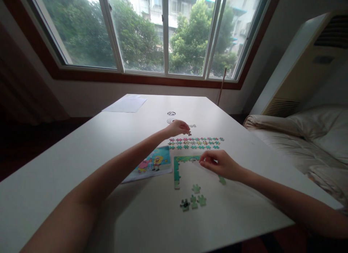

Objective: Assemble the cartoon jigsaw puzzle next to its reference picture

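Note:
My left hand (177, 129) reaches over the far side of the puzzle pieces, its fingers pinched on a small puzzle piece (189, 133). Below it, rows of loose puzzle pieces (194, 142) in pink, yellow and teal lie in lines. My right hand (221, 165) is over the top right of a partly joined green puzzle border (177, 173). Its thumb and fingers are curled together, and whatever they may hold is hidden. Several light green puzzle pieces (201, 200) lie nearer me. Partly under my left forearm is a cartoon picture sheet (163, 162).
On the white table (152, 216), a paper sheet (126, 104) lies at the far left. Two small round items, one a dark-patterned disc (171, 113), lie beyond my left hand. A beige sofa (299, 140) stands to the right, and a window is ahead.

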Demonstrator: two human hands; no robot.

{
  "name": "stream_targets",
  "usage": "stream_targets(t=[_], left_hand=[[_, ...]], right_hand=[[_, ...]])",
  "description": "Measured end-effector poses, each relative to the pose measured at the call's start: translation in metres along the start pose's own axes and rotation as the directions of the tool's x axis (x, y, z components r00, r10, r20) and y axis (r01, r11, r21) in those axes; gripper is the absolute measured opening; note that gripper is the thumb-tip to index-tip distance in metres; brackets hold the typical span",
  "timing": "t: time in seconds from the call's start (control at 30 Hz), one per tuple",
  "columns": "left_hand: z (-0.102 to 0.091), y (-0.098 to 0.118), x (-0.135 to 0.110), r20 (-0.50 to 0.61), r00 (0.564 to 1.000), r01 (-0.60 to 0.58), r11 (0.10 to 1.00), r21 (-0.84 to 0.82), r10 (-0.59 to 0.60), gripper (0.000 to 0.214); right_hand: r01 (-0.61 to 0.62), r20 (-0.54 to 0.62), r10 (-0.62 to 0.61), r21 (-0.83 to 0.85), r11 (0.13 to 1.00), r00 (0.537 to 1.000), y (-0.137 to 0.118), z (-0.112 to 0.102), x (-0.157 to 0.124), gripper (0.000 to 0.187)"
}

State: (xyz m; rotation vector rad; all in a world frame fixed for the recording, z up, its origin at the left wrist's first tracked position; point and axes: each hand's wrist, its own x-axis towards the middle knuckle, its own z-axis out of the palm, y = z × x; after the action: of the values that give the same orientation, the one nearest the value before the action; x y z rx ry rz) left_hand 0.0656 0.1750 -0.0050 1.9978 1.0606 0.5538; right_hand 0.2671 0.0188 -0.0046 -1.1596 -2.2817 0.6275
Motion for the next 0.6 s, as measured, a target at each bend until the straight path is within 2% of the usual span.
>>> stream_targets(t=[0.13,0.27,0.43,0.6], left_hand=[[0.02,0.018,-0.038,0.084,0.993,-0.066,0.981,-0.182,0.083,0.018],[0.035,0.034,-0.064,0.147,0.98,-0.081,0.943,-0.323,0.135,0.014],[0.04,0.045,-0.073,0.177,0.971,-0.078,0.91,-0.408,0.162,0.013],[0.033,0.037,-0.067,0.129,0.981,-0.073,0.899,-0.432,0.142,0.013]], right_hand=[[-0.07,-0.087,0.069,-0.008,0.998,0.994,0.003,-0.004,0.004,0.026],[-0.081,-0.077,0.082,0.015,0.997,0.994,0.002,-0.004,0.005,0.03],[-0.088,-0.039,0.093,0.119,0.989,0.995,0.004,-0.001,0.003,0.029],[-0.144,0.044,0.137,0.281,0.949,0.99,0.009,0.001,0.003,0.033]])
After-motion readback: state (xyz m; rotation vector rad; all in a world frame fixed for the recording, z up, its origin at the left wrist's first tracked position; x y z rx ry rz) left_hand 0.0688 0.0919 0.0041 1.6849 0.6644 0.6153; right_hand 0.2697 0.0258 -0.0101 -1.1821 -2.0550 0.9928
